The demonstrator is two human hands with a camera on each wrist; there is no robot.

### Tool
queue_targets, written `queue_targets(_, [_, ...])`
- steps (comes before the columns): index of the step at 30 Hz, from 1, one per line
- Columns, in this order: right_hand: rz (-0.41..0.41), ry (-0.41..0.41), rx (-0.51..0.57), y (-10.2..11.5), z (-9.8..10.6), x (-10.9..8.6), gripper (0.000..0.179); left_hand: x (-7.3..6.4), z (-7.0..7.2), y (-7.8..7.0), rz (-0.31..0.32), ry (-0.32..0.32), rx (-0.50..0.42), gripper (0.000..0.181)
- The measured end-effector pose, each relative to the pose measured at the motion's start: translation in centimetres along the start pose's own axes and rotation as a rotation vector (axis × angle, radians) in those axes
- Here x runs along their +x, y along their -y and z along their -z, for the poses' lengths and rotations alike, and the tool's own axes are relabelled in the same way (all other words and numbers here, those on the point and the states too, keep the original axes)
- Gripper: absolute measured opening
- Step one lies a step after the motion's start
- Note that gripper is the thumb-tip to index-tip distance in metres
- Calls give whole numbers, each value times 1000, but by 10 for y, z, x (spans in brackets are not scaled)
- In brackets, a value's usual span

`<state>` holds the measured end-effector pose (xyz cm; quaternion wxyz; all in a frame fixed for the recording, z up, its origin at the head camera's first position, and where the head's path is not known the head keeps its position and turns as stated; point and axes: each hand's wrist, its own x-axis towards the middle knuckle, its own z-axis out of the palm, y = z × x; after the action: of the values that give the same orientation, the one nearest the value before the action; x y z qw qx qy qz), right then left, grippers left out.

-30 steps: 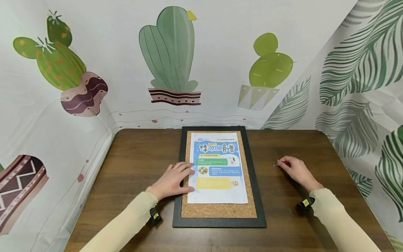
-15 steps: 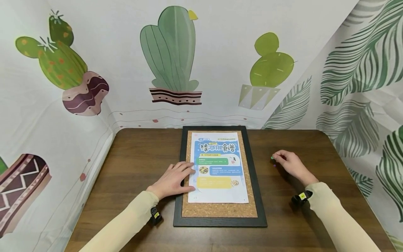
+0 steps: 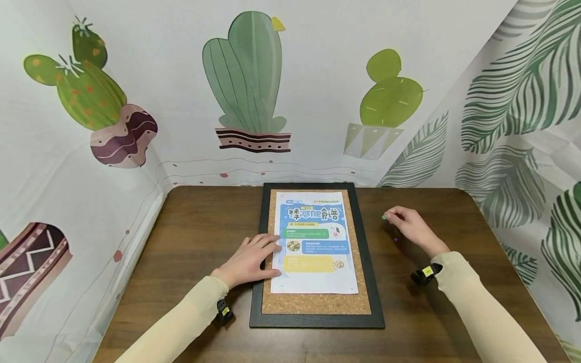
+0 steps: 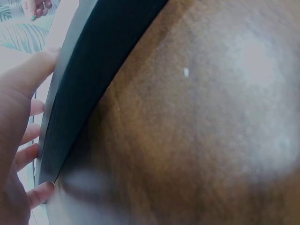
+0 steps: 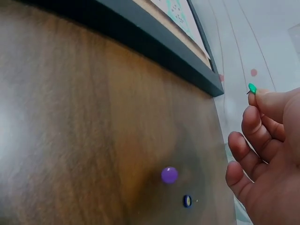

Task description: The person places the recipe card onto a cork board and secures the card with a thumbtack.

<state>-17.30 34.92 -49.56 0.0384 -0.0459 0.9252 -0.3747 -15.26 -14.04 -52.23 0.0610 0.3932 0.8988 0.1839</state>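
Note:
A printed sheet [image 3: 317, 281] with blue, green and yellow panels lies on a cork board [image 3: 317, 304] in a black frame [image 3: 317, 320]. My left hand [image 3: 248, 261] rests across the frame's left side, fingers spread, fingertips on the sheet's left edge. To the right of the board, my right hand [image 3: 414, 229] pinches a green thumbtack [image 5: 252, 88] between thumb and index finger. Its metal point shows in the right wrist view, directed away from the fingertips. Below that hand, a purple round-headed tack [image 5: 169, 175] and a small dark blue ring-like piece [image 5: 187, 201] lie on the table.
The brown wooden table [image 3: 190, 217] carries the board at its middle. Behind it hangs a white backdrop [image 3: 317, 101] printed with cacti and leaves. Each wrist wears a black strapped camera, the right one [image 3: 425, 275] just over the tabletop.
My right hand has moved up and left with the green thumbtack, away from the purple tack and nearer the board. My left hand has stayed in place.

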Motion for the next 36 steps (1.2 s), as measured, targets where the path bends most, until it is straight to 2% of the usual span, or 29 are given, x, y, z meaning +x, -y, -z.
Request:
queue_targets(8, [-10,4,73,8,-3,15,35,0,-1,0,7,15,4,60])
queue_targets(13, [13,-9,72,13,-9,28,35,0,-2,0,-1,7,-1,58])
queue_targets(26, [-16,-2,100,26,-28,62,40,0,-1,0,-2,15,16,60])
queue_targets(36, [-39,5,151,37,-43,80,43,0,-1,0,-3,15,16,59])
